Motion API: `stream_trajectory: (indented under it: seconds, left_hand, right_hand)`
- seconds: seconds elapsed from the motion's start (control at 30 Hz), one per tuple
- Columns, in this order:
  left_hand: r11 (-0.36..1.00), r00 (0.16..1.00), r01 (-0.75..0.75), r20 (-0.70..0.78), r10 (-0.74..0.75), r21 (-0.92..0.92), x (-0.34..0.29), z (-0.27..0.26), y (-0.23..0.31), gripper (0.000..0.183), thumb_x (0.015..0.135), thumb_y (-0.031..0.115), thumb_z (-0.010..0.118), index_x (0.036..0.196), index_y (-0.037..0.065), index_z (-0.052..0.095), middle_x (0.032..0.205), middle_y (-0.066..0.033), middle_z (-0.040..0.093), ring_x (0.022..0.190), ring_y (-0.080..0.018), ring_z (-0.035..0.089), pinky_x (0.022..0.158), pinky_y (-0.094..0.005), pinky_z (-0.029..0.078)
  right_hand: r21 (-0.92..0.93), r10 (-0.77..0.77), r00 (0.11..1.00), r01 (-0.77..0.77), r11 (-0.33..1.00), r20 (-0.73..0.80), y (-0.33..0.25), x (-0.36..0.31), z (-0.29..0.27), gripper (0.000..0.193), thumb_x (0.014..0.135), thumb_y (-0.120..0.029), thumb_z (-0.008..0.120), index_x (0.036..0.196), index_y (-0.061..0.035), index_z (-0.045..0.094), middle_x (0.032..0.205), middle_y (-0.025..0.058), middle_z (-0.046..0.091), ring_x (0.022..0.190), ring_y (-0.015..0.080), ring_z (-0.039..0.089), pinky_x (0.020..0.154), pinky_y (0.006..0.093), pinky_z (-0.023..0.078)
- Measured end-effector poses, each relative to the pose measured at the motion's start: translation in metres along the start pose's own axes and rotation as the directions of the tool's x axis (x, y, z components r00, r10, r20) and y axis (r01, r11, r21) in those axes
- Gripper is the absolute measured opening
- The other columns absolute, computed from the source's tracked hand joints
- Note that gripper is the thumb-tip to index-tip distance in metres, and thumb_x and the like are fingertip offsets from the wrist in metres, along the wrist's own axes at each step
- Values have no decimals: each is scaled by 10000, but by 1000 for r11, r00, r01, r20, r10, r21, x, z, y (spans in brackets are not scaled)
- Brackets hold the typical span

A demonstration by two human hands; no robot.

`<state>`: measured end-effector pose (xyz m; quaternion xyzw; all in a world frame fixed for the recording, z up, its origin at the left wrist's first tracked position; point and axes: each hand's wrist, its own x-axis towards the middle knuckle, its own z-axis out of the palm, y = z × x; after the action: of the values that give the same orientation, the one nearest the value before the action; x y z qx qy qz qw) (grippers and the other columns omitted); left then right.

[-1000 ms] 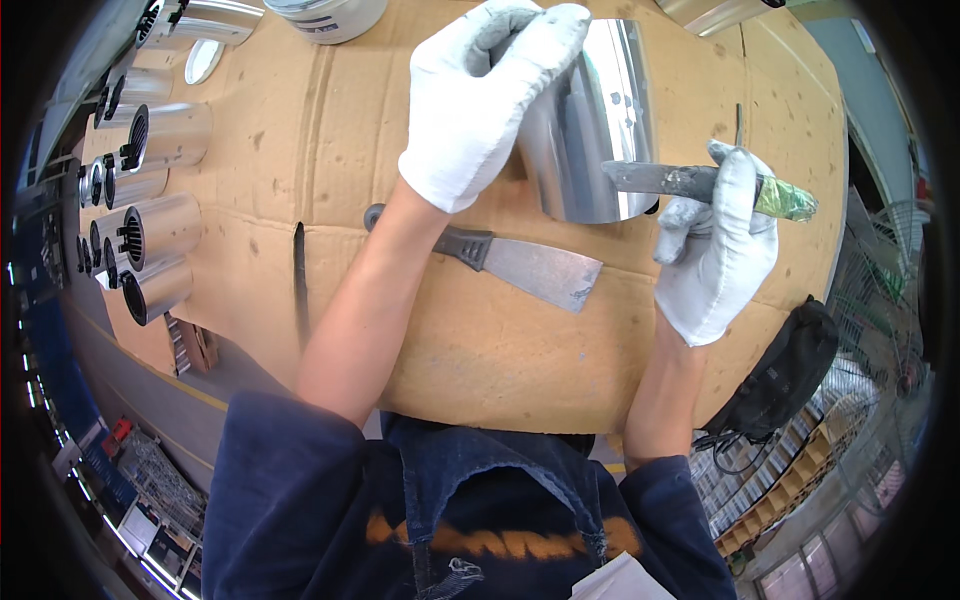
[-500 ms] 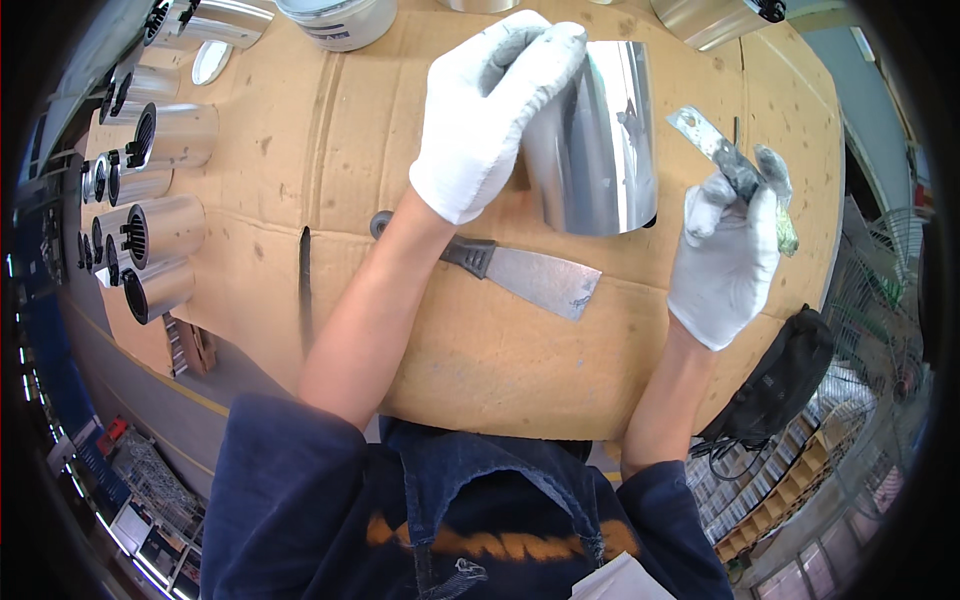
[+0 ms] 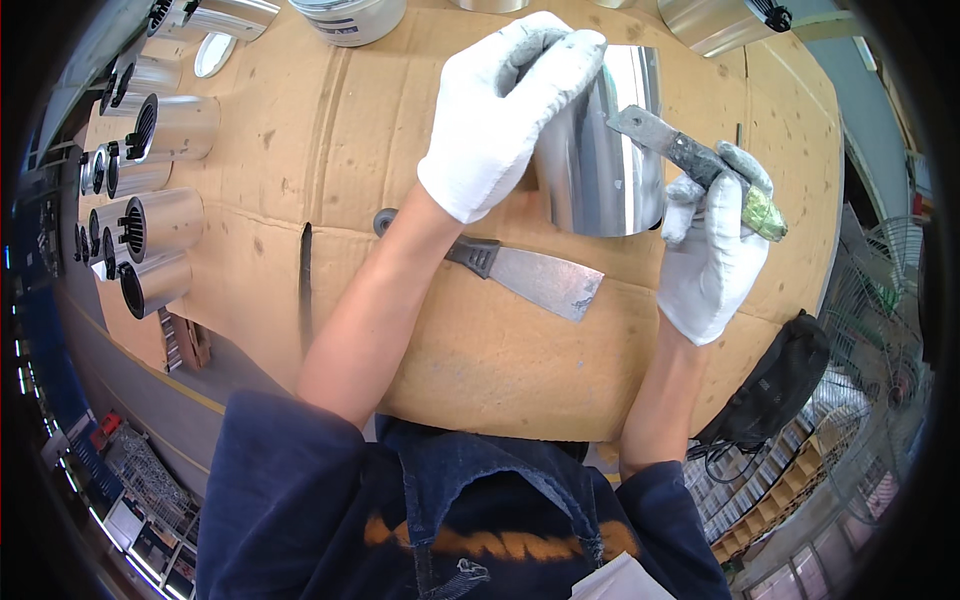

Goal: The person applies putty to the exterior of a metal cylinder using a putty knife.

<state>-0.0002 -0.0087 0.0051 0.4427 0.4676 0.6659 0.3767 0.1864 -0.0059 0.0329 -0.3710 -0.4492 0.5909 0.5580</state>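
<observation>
My left hand (image 3: pixel 500 120), in a white glove with grey-stained fingertips, grips the upper left edge of a shiny metal cylinder (image 3: pixel 600 180). Held in my gloved right hand (image 3: pixel 712 255) is a small flat-bladed scraper (image 3: pixel 688 155), its dark handle ending in greenish wrapping. The scraper's blade tip lies over the right part of the cylinder's side; whether it touches the metal I cannot tell. Nearer to me, a wide putty knife (image 3: pixel 545 280) with a black handle lies on the table, my left forearm crossing part of that handle.
Several metal cylinders with black slotted ends (image 3: pixel 165 225) line the left side of the cardboard-covered table (image 3: pixel 480 370). At the back stand a white tub (image 3: pixel 352 22) and another metal cylinder (image 3: pixel 705 25). A black bag (image 3: pixel 770 385) hangs by the right edge.
The scraper in my right hand has moved left, from beside the cylinder to over its right side. My left hand and the cylinder have shifted slightly right.
</observation>
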Motion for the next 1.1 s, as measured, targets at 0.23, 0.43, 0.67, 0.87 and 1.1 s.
stream_trajectory:
  seconds: [0.23, 0.43, 0.67, 0.87, 1.1]
  left_hand:
    - [999, 995, 33, 91, -31, -18, 0, 1, 15, 192, 902, 92, 532, 1041, -27, 590, 961, -12, 586, 898, -82, 515, 837, -229, 397]
    - [999, 996, 48, 76, -46, -26, -1, 1, 17, 187, 903, 94, 532, 1036, -25, 589, 954, -12, 584, 893, -83, 513, 835, -230, 395]
    - [995, 997, 77, 9, -77, -65, 3, 1, 5, 191, 907, 101, 532, 1033, -33, 583, 969, -19, 581, 909, -94, 516, 850, -232, 387]
    - [993, 992, 112, 69, -108, -48, 5, -1, 5, 120, 913, 122, 542, 888, 13, 585, 798, 26, 522, 745, -46, 455, 675, -195, 375]
    - [996, 996, 86, 32, -86, -6, 3, 6, 15, 125, 913, 121, 539, 892, 9, 590, 802, 29, 516, 750, -47, 452, 672, -196, 369]
  right_hand:
    - [55, -50, 999, 50, 997, -18, 0, -1, 0, 265, 887, -79, 576, 1118, 29, 503, 781, 133, 644, 545, 98, 544, 496, 193, 435]
    - [-37, -30, 1000, 30, 999, 5, 2, -1, -1, 258, 898, -93, 562, 1116, 31, 502, 781, 127, 641, 532, 93, 526, 485, 196, 410]
    - [-1, -69, 996, 70, 998, -48, -8, 0, -3, 249, 925, -144, 529, 1122, 6, 506, 778, 138, 625, 519, 125, 523, 463, 210, 397]
    - [-233, -33, 990, 64, 970, 134, -44, -44, -44, 187, 907, -133, 542, 1005, 22, 510, 804, 145, 616, 598, 187, 632, 441, 239, 483]
    - [-451, 209, 977, -206, 869, -43, -34, -91, -64, 174, 879, -87, 545, 1000, 36, 526, 664, 125, 596, 582, 215, 621, 539, 285, 514]
